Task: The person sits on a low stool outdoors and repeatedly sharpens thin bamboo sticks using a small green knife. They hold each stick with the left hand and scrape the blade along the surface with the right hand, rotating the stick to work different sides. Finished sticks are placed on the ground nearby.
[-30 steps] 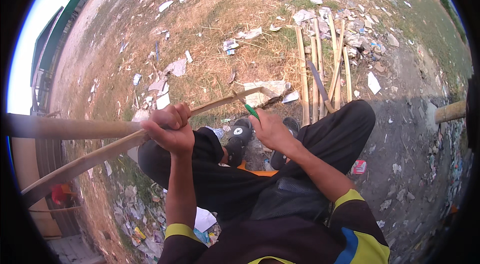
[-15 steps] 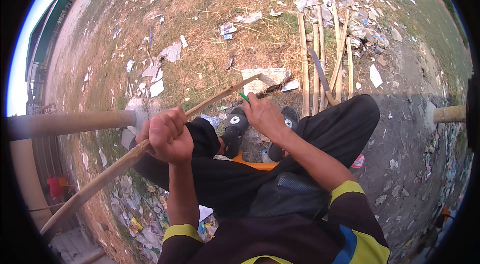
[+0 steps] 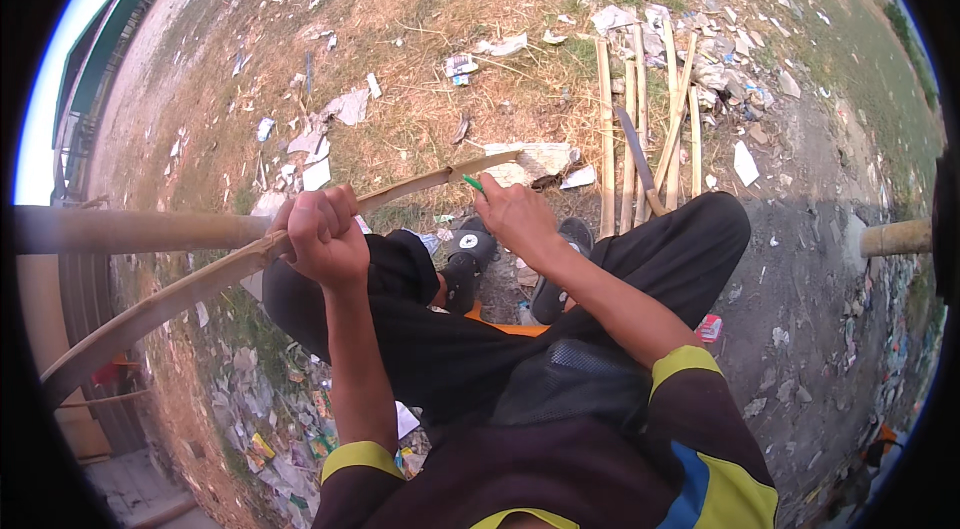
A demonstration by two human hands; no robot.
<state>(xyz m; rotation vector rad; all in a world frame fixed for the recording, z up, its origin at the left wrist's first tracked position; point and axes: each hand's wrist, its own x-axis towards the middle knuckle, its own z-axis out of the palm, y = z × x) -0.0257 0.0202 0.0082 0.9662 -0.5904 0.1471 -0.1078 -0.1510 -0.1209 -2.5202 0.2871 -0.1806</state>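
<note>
L hand [image 3: 318, 237] clamped on bamboo strip [image 3: 200, 279] at frame centre-left; R hand [image 3: 515, 217] closed on green tool [image 3: 473, 183] near strip's upper-right tip.

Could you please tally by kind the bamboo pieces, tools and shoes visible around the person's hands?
Bamboo strip held in the hands: 1
Bamboo strips lying on the ground: about 5
Long knife on those strips: 1
Green-handled tool in the right hand: 1
Black shoes: 2
Total: about 10

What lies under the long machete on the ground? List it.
The machete lies across split bamboo slats set side by side on dry grass. The ground directly beneath the blade and slats is covered.
</note>
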